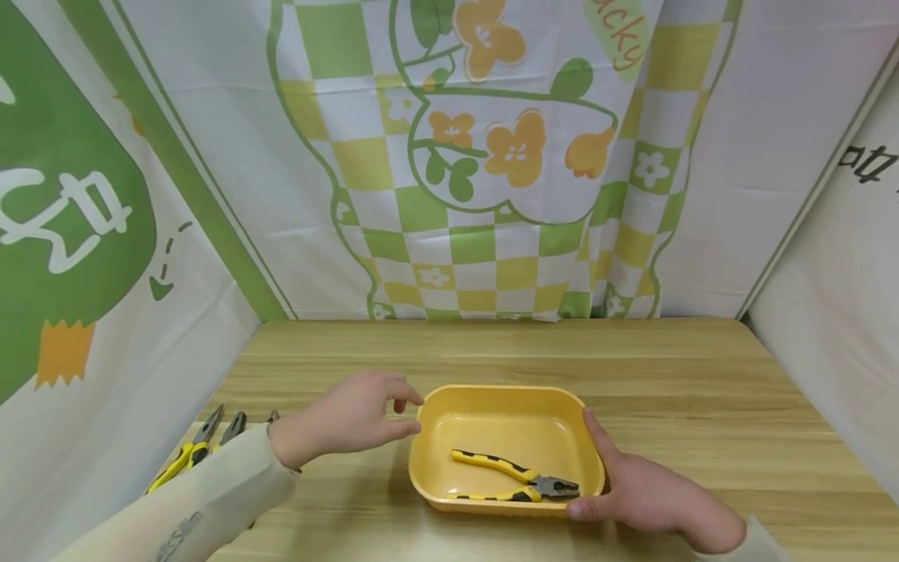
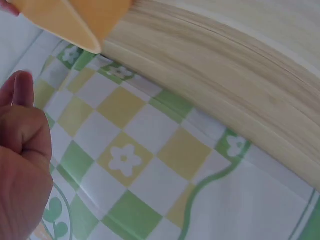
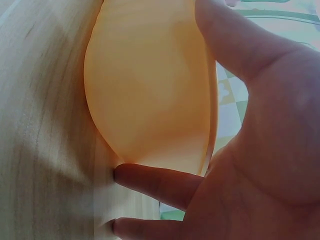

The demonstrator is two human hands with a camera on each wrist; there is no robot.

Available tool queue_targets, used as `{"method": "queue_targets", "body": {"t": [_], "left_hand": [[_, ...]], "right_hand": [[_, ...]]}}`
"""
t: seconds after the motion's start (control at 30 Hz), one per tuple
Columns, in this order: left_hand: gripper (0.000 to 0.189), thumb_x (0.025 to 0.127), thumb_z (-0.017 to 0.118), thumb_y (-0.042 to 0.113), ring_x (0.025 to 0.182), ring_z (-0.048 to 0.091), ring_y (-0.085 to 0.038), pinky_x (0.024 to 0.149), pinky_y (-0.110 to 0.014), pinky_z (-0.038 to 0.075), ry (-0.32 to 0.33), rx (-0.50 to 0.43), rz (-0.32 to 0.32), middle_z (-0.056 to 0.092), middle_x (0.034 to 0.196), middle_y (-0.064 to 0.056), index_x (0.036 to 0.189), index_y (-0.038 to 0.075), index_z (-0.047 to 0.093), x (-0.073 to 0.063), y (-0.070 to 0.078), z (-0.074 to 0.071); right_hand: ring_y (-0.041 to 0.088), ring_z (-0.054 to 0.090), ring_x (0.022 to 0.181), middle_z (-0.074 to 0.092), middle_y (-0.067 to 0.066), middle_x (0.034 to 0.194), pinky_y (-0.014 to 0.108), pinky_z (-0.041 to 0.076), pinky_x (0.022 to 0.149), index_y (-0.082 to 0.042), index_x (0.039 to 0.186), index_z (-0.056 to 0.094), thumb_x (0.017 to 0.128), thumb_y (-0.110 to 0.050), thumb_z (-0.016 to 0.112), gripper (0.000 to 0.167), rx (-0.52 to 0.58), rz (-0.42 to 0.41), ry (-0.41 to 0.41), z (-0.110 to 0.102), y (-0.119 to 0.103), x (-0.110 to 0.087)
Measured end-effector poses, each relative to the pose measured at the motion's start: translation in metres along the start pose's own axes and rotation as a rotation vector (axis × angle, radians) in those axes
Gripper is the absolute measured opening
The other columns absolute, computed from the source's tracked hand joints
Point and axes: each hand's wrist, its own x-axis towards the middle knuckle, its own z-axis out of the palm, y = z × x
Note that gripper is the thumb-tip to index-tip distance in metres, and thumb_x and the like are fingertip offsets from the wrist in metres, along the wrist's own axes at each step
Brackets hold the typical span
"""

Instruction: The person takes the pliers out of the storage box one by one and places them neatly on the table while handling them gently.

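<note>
A yellow plastic basin (image 1: 506,394) with rounded corners sits on the wooden table, its near side toward me. Inside it lies a pair of combination pliers (image 1: 537,484) with yellow-and-black handles, jaws pointing right. My right hand (image 1: 649,496) grips the basin's right end, thumb at the near corner and fingers along the outer wall; the right wrist view shows the basin wall (image 3: 150,90) between thumb and fingers. At the left rim, my left hand (image 1: 358,414) has its thumb and index finger apart, tips right by the edge, with nothing between them.
Several pliers lie at the table's left side: long-nose pliers (image 1: 200,437), another pair (image 1: 235,428) beside them, and a dark tip (image 1: 274,416), partly hidden by the left sleeve (image 1: 204,499). A printed checkered curtain (image 1: 470,242) hangs behind the table's (image 1: 337,343) far edge.
</note>
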Motion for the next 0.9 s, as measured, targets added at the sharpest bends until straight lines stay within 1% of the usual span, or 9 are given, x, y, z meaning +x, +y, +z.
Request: {"method": "queue_targets", "body": {"t": [0.07, 0.17, 0.23, 0.33, 0.47, 0.57, 0.7, 0.77, 0.9], "left_hand": [[0.038, 0.089, 0.076, 0.039, 0.076, 0.056, -0.007, 0.071, -0.032, 0.049, -0.030, -0.023, 0.001, 0.059, 0.086, 0.016, 0.118, 0.015, 0.073, 0.005, 0.003, -0.001], [0.049, 0.087, 0.075, 0.045, 0.099, 0.063, -0.012, 0.086, -0.038, 0.050, -0.103, -0.078, 0.000, 0.066, 0.101, 0.018, 0.127, 0.018, 0.070, 0.013, 0.007, -0.004], [0.054, 0.087, 0.075, 0.046, 0.115, 0.059, -0.015, 0.096, -0.041, 0.046, -0.156, -0.130, -0.001, 0.068, 0.114, 0.015, 0.132, 0.018, 0.067, 0.018, 0.009, -0.006], [0.057, 0.087, 0.076, 0.045, 0.123, 0.055, -0.017, 0.102, -0.042, 0.042, -0.222, -0.189, -0.006, 0.065, 0.126, 0.011, 0.136, 0.018, 0.064, 0.026, 0.010, -0.007], [0.052, 0.086, 0.078, 0.037, 0.124, 0.054, -0.016, 0.104, -0.041, 0.040, -0.292, -0.239, -0.023, 0.066, 0.125, 0.010, 0.133, 0.019, 0.066, 0.039, 0.009, -0.005], [0.048, 0.085, 0.079, 0.029, 0.122, 0.055, -0.016, 0.102, -0.041, 0.042, -0.361, -0.299, -0.058, 0.067, 0.124, 0.009, 0.131, 0.022, 0.068, 0.047, 0.007, -0.004], [0.049, 0.085, 0.079, 0.024, 0.117, 0.059, -0.015, 0.099, -0.041, 0.045, -0.445, -0.386, -0.118, 0.068, 0.122, 0.004, 0.133, 0.024, 0.066, 0.056, 0.006, -0.002], [0.049, 0.085, 0.080, 0.022, 0.113, 0.062, -0.014, 0.096, -0.039, 0.047, -0.473, -0.393, -0.132, 0.070, 0.118, 0.002, 0.133, 0.025, 0.066, 0.059, 0.007, 0.000], [0.050, 0.085, 0.080, 0.020, 0.103, 0.064, -0.008, 0.089, -0.034, 0.050, -0.535, -0.348, -0.134, 0.071, 0.114, 0.000, 0.133, 0.027, 0.066, 0.066, 0.011, 0.006]], "right_hand": [[0.026, 0.062, 0.096, 0.069, 0.016, 0.103, 0.057, 0.045, 0.090, 0.003, 0.155, -0.012, 0.083, -0.050, 0.078, 0.127, 0.003, 0.001, -0.001, 0.000, 0.000, 0.000], [0.026, 0.062, 0.096, 0.069, 0.017, 0.104, 0.057, 0.046, 0.090, 0.002, 0.155, -0.012, 0.083, -0.050, 0.078, 0.127, 0.006, 0.008, -0.004, 0.000, 0.000, 0.000], [0.025, 0.062, 0.095, 0.069, 0.016, 0.103, 0.057, 0.046, 0.089, 0.002, 0.155, -0.013, 0.083, -0.049, 0.078, 0.127, 0.006, 0.012, -0.004, 0.000, 0.000, 0.000], [0.026, 0.062, 0.095, 0.069, 0.018, 0.103, 0.057, 0.046, 0.088, 0.002, 0.155, -0.013, 0.083, -0.049, 0.078, 0.127, 0.002, 0.011, -0.001, 0.000, 0.000, 0.000], [0.026, 0.062, 0.095, 0.068, 0.019, 0.104, 0.058, 0.046, 0.089, 0.002, 0.155, -0.013, 0.083, -0.050, 0.078, 0.127, 0.000, 0.005, 0.002, 0.000, 0.001, 0.000], [0.026, 0.062, 0.095, 0.068, 0.020, 0.105, 0.058, 0.046, 0.089, 0.002, 0.155, -0.013, 0.083, -0.050, 0.078, 0.127, -0.001, 0.006, 0.002, 0.000, 0.001, 0.000], [0.026, 0.062, 0.095, 0.068, 0.020, 0.105, 0.058, 0.046, 0.088, 0.002, 0.155, -0.013, 0.084, -0.050, 0.077, 0.127, -0.005, 0.006, 0.003, 0.000, 0.001, 0.001], [0.026, 0.062, 0.095, 0.068, 0.020, 0.105, 0.058, 0.046, 0.088, 0.002, 0.155, -0.014, 0.084, -0.050, 0.077, 0.127, -0.004, 0.006, 0.001, 0.000, 0.001, 0.001], [0.025, 0.062, 0.094, 0.069, 0.017, 0.103, 0.058, 0.047, 0.088, 0.002, 0.155, -0.014, 0.084, -0.049, 0.078, 0.127, 0.002, 0.010, -0.003, 0.000, 0.000, 0.001]]}}
